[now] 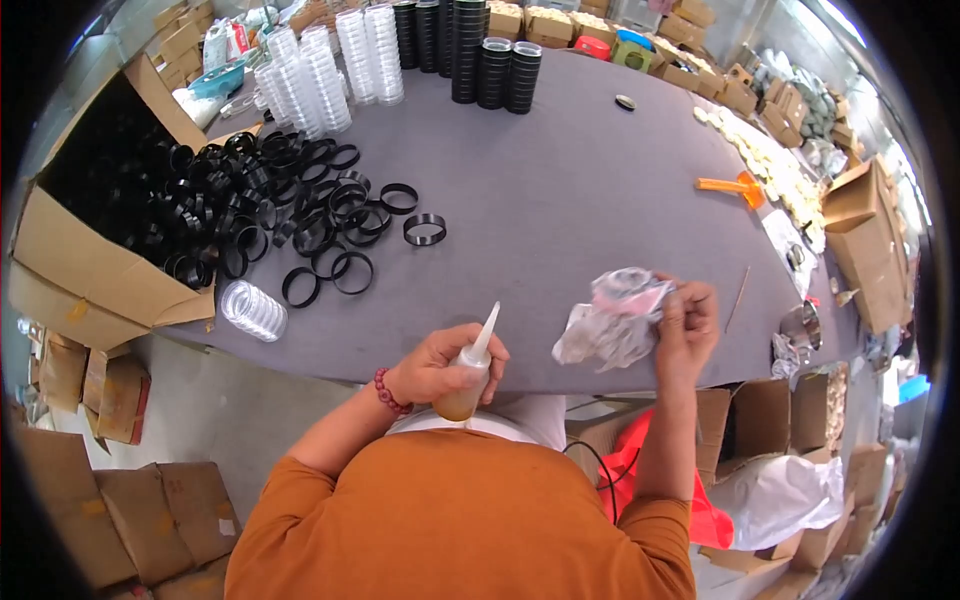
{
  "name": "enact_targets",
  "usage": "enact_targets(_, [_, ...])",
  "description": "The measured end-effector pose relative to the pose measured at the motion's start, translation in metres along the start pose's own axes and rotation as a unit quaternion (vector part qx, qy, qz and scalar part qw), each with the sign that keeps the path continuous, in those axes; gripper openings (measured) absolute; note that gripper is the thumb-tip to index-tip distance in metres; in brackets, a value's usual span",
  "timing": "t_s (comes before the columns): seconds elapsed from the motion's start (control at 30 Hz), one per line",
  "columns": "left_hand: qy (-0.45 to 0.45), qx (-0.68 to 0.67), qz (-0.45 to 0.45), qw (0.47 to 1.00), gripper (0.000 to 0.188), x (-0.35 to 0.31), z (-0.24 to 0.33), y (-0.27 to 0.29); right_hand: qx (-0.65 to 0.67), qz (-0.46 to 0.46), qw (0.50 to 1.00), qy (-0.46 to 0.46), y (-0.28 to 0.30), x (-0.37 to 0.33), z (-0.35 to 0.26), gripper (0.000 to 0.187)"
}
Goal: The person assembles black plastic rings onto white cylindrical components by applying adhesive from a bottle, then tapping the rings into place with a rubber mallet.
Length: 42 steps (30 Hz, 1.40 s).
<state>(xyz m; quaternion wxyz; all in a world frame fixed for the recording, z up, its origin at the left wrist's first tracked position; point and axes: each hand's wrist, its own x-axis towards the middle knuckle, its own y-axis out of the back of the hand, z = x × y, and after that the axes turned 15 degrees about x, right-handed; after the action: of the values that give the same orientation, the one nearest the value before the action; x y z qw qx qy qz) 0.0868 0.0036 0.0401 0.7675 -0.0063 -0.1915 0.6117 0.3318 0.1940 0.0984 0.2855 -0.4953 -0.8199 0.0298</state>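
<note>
Left hand grip holds squeeze bottle upright, nozzle tilted up-right; right hand pinches crumpled rag.

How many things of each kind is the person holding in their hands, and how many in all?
squeeze bottle, in the left hand: 1
crumpled plastic bag, in the right hand: 1
Total: 2
</note>
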Motion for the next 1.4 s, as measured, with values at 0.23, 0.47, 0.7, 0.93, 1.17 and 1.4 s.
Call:
enact_targets(0.23, [0.085,0.117,0.016,0.989,0.029,0.001,-0.005,-0.009,-0.037,-0.116,0.993,-0.005,-0.062,-0.042,0.043,0.012])
enact_targets(0.47, [0.158,0.195,0.048,0.967,0.028,0.004,-0.007,-0.014,0.125,0.1,0.986,-0.05,-0.015,-0.03,0.059,0.005])
enact_targets(0.7, [0.165,0.1,0.026,0.981,0.028,0.007,-0.021,-0.006,0.357,0.311,0.836,-0.278,0.057,-0.063,0.09,0.025])
enact_targets(0.93, [0.207,0.031,0.015,0.978,0.029,0.006,-0.028,-0.004,0.507,0.274,0.753,-0.319,0.0,-0.063,0.088,0.035])
enact_targets(1.17, [0.206,0.096,0.031,0.973,0.029,0.008,-0.022,0.002,0.472,0.362,0.702,-0.392,-0.017,-0.082,0.091,0.045])
enact_targets(1.4, [0.192,0.103,0.036,0.975,0.03,0.013,-0.027,0.007,-0.195,0.024,0.96,-0.199,-0.013,-0.037,0.065,0.062])
